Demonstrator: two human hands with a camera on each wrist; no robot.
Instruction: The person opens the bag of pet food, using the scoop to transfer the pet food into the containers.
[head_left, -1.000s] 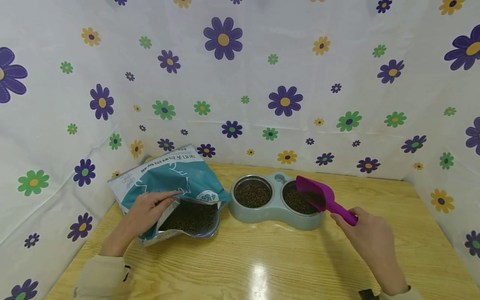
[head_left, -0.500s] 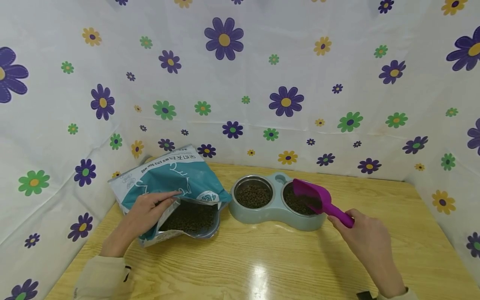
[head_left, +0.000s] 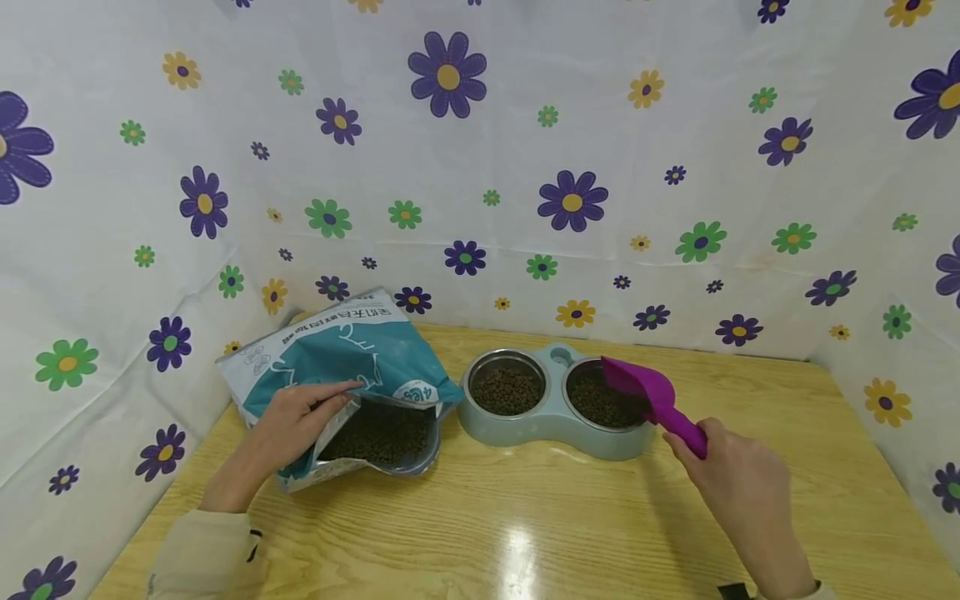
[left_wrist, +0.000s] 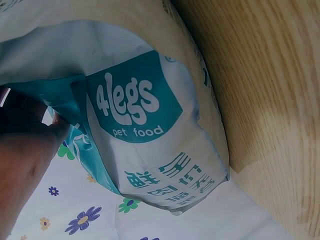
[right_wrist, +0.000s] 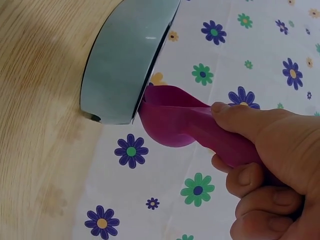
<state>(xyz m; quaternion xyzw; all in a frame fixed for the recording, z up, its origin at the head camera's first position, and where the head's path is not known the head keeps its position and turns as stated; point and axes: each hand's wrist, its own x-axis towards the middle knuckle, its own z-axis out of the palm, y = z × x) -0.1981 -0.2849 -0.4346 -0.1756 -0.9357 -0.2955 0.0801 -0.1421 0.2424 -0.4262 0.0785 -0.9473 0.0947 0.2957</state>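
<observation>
My right hand (head_left: 742,492) grips the handle of a magenta scoop (head_left: 648,392), fingers wrapped around it in the right wrist view. The scoop's blade is tilted over the right steel bowl (head_left: 600,404), which has brown kibble in it. The left steel bowl (head_left: 506,390) holds kibble too. Both sit in a pale blue double stand (head_left: 551,429). On the left, my left hand (head_left: 288,429) holds the upper edge of the mouth of a teal and white pet food bag (left_wrist: 130,100). Dark kibble (head_left: 382,433) shows inside the bag's mouth.
All of this stands on a wooden table (head_left: 465,525). A white cloth (head_left: 480,150) with purple, green and yellow flowers hangs behind it and along both sides.
The scoop first shifted slightly left over the right bowl, then back right, its blade turning more edge-on; the kibble seen in it earlier no longer shows. The left hand and bag stay still.
</observation>
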